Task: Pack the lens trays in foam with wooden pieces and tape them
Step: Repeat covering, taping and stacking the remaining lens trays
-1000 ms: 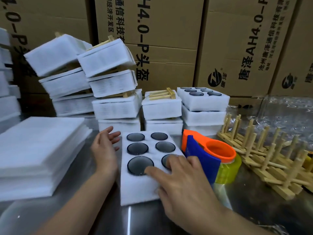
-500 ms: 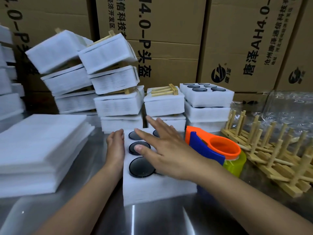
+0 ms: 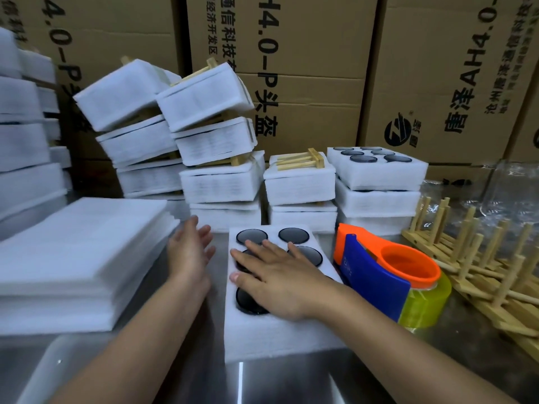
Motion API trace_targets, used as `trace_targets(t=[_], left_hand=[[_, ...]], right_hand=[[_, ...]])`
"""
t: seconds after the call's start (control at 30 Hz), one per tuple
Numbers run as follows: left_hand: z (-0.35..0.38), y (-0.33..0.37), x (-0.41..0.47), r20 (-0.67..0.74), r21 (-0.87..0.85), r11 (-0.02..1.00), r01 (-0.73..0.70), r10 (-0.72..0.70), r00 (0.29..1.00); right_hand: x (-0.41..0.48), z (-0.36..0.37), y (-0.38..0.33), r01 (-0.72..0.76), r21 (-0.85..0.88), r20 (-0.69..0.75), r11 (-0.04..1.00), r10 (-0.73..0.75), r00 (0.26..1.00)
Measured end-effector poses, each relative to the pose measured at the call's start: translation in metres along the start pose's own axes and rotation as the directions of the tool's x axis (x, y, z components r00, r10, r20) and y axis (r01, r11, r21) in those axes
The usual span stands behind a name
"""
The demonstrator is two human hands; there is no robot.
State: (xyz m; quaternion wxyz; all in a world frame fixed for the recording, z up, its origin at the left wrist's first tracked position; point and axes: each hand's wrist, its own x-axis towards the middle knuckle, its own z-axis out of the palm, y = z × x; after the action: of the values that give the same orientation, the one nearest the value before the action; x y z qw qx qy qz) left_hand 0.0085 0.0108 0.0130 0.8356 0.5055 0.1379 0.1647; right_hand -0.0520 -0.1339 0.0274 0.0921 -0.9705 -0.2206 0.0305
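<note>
Two hands spread — right hand (image 3: 280,284) flat on lens tray (image 3: 262,336), left hand (image 3: 189,252) empty beside its left edge

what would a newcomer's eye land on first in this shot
The orange and blue tape dispenser stands out, just right of the white foam lens tray at centre, where the right hand lies flat over the dark lenses. Behind, leaning stacks of wrapped foam packs rise against brown cartons.

head-worn view, facing forward-down, close over table (image 3: 285,383)
</note>
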Motion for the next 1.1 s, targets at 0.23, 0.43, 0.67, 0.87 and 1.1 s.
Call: trace_targets(t=[0.23, 0.43, 0.67, 0.87, 1.1], left_hand=[[-0.015, 0.035, 0.012, -0.027, -0.3, 0.946, 0.12, -0.135, 0.991], [-0.017, 0.041, 0.008, -0.046, -0.316, 0.947, 0.055, -0.073, 0.996], [-0.004, 0.04, -0.008, -0.089, -0.071, 0.989, -0.131, 0.124, 0.988], [0.008, 0.036, -0.028, 0.187, -0.035, 0.945, -0.324, 0.325, 0.927], [0.01, 0.024, -0.036, 0.505, 0.122, 0.962, -0.243, 0.151, 0.85]], right_hand=[[-0.002, 0.001, 0.0, 0.006, 0.007, -0.028, 1.0, -0.005, 1.0], [-0.004, 0.001, -0.001, 0.011, 0.021, -0.054, 1.0, -0.01, 0.998], [-0.005, 0.0, -0.001, 0.019, 0.037, -0.083, 0.999, -0.016, 0.996], [-0.012, -0.006, 0.001, 0.085, 0.461, -0.371, 0.883, 0.105, 0.923], [-0.012, -0.034, 0.029, 0.138, 0.948, -0.273, 0.285, 0.515, 0.813]])
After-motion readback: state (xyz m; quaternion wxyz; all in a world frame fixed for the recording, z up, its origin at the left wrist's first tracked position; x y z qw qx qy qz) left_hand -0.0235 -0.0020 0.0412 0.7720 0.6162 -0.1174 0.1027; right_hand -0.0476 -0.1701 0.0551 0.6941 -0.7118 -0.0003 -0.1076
